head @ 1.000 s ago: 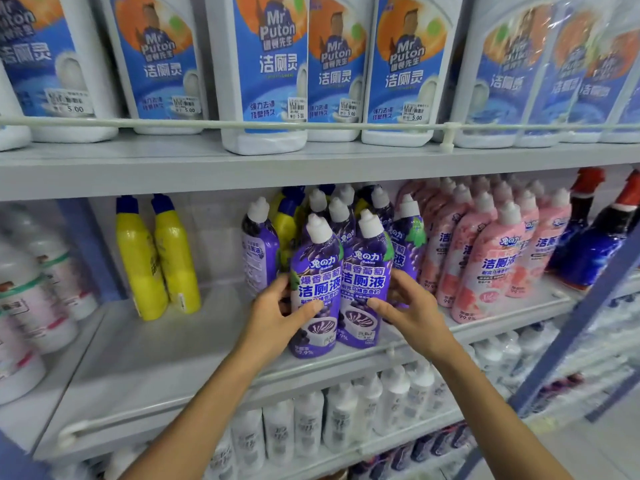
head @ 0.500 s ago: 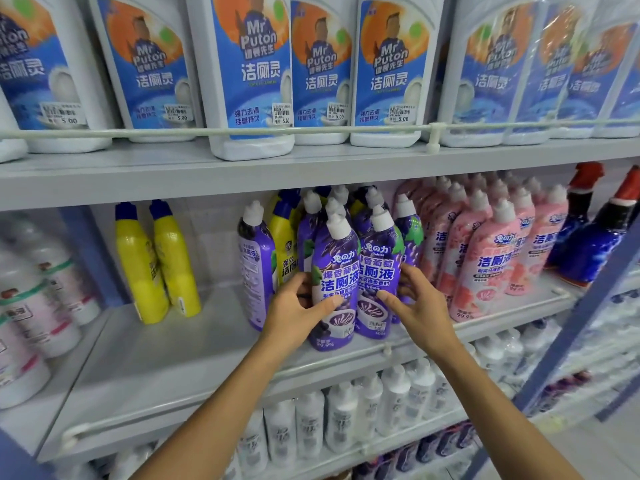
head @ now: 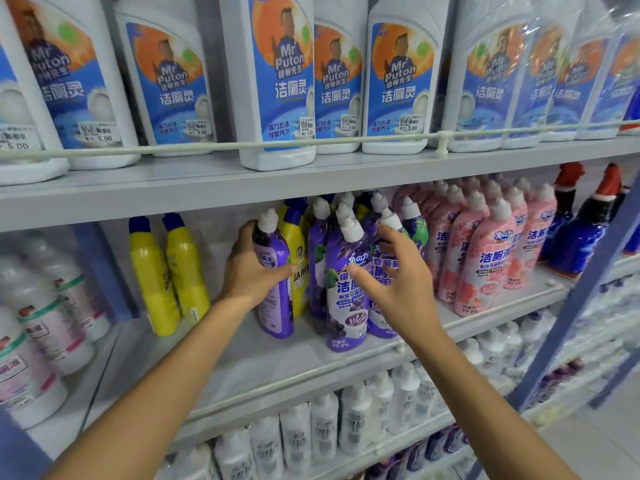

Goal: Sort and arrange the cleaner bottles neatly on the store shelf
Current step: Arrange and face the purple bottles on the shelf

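A cluster of purple cleaner bottles with white caps stands on the middle shelf (head: 242, 368). My left hand (head: 251, 271) grips the leftmost purple bottle (head: 275, 306), which shows its back label, thumb across its front. Two purple bottles face forward at the shelf's front: the nearer one (head: 346, 306) and one behind my right hand (head: 382, 271). My right hand (head: 398, 282) hovers in front of these two with fingers spread and straight, holding nothing. More purple bottles and a yellow bottle (head: 298, 258) stand behind.
Two yellow bottles (head: 166, 271) stand to the left with bare shelf between. Pink bottles (head: 485, 261) fill the right, then dark blue red-capped bottles (head: 581, 233). Large white Mr Puton jugs (head: 277, 81) line the upper shelf behind a rail. White bottles (head: 356, 417) sit below.
Both hands let go of the two front purple bottles. My left hand moved left and up onto the leftmost purple bottle; my right hand lifted off and spread open.
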Tool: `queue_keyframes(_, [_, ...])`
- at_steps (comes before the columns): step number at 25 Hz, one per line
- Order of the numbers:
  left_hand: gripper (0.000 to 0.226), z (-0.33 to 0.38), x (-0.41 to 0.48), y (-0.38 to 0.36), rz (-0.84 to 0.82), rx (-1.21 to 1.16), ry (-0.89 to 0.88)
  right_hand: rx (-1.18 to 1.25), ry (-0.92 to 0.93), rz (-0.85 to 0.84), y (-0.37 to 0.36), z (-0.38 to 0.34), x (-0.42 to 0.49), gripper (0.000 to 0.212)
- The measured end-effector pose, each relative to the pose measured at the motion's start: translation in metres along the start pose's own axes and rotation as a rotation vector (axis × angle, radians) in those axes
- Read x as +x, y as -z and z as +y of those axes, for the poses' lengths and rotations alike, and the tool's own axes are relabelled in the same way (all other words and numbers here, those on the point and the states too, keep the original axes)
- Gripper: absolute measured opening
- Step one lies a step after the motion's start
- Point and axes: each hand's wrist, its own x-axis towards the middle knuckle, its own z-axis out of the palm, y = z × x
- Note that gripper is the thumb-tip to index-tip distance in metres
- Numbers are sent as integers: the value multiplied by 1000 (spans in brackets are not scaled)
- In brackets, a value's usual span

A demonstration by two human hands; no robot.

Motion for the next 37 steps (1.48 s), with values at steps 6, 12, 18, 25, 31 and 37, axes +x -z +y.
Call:
queue_keyframes(6, [92,-12,-3,15,-53,-70,-63,-160,-79,-61,-29,1,10,86])
queue_keyframes(12, [96,-33,-21,63,-46,-92,-57,-180,-81,-49,-41,-4,8,89])
queue_keyframes(18, [92,-52,-33,102,50,-36,-35,-159,-70,-81,-48,-9,9,89])
queue_keyframes(25, [97,-67,-39,128,70,-44,10,-62,-42,16,-41,-27,-4,75])
queue_keyframes(31, [102,-75,-46,136,81,-84,18,204,-29,-121,-53,-67,-10,69])
queue_keyframes(37, [94,-68,-53,140,73,-125,-21,-119,-105,-349,-127,-75,36,90])
